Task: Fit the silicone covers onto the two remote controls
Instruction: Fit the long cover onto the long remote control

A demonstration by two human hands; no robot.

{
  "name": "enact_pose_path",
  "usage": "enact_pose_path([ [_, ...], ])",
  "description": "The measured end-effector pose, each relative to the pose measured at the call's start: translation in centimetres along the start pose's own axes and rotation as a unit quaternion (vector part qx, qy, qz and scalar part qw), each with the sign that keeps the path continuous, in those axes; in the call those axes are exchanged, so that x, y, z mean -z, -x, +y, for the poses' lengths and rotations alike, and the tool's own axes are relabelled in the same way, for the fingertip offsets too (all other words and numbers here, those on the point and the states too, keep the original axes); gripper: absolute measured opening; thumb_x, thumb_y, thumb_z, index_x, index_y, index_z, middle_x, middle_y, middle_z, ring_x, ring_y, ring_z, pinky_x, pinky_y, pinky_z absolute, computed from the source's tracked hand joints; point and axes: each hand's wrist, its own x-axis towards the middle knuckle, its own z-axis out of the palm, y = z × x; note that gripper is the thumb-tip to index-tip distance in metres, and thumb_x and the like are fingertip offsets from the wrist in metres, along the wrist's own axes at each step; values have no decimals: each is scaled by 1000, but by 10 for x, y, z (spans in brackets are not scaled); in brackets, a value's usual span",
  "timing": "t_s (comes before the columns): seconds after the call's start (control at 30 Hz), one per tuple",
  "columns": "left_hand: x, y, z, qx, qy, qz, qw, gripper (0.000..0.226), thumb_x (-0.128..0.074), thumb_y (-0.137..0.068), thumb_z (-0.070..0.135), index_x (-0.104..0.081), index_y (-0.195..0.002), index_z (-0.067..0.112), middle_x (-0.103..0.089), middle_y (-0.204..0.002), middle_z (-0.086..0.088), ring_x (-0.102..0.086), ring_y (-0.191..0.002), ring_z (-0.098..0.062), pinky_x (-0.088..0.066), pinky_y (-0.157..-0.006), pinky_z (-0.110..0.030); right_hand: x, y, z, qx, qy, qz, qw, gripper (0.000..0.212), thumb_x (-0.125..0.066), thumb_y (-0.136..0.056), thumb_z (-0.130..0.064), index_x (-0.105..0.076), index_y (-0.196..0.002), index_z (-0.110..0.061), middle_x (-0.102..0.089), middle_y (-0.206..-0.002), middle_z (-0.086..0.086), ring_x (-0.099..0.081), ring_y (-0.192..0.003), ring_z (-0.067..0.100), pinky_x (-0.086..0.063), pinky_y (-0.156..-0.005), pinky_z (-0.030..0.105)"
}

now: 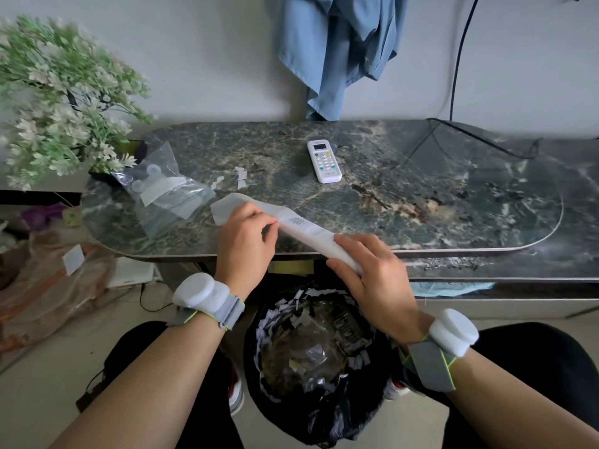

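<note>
A long white remote control [308,230] lies slantwise over the table's front edge, back side up with a small printed label. A translucent silicone cover [227,209] sheathes its far-left part and hangs loose beyond my left hand. My left hand [246,241] pinches the cover's edge against the remote near its middle. My right hand [372,277] grips the remote's near end. A second white remote [324,162] with a small screen and buttons lies bare, face up, farther back on the table.
A clear plastic bag [165,189] with white parts lies at the left of the dark marble table [453,202]. A flowering plant [64,98] stands at far left. A black-lined waste bin [314,358] sits between my knees. A black cable [460,137] trails at back right.
</note>
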Motion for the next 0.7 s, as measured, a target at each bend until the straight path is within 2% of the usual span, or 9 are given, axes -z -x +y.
enact_pose_path([
  [0.1,-5,3,5,-5,-50,7,999,6,-62,-82,1,-63,-77,-1,-59,-75,-14,-56,-72,-33,-41,-62,-35,-3,2,-4,-3,4,5,1000,46,-50,-93,-48,-61,-126,-18,-62,-112,3,-59,-97,25,-51,-73,36],
  [0.2,-3,1,8,14,31,25,999,4,-58,-84,-1,-61,-82,-2,-61,-78,-14,-57,-71,-29,-41,-65,-30,-3,0,-6,-12,11,19,1000,46,-49,-93,-49,-61,-125,-18,-62,-111,4,-59,-97,26,-50,-70,36],
  [0.33,-4,4,16,8,110,2,994,8,-60,-81,-8,-63,-81,-1,-67,-79,-11,-58,-71,-19,-39,-69,-9,-2,-3,-7,-15,30,25,999,46,-47,-92,-50,-62,-124,-20,-62,-112,4,-59,-98,27,-51,-67,36],
  [0.57,-9,15,20,8,150,-31,988,6,-62,-81,-4,-66,-82,0,-68,-79,-9,-58,-71,-13,-46,-67,-18,-10,0,-6,-2,49,40,998,41,-58,-89,-43,-63,-121,-18,-61,-113,7,-57,-97,29,-50,-68,35],
  [0.63,-11,18,18,50,169,-39,984,5,-66,-82,0,-68,-82,4,-70,-79,-5,-60,-72,-10,-46,-70,-14,-10,-1,-3,4,48,44,998,39,-66,-86,-37,-64,-120,-18,-59,-115,9,-55,-99,30,-50,-70,36],
  [0.7,-12,16,17,149,225,-42,962,6,-67,-84,7,-70,-81,11,-70,-77,0,-63,-72,-9,-49,-73,-17,-8,-3,-2,18,47,54,997,39,-71,-83,-31,-64,-119,-17,-58,-117,10,-54,-100,30,-50,-71,37],
])
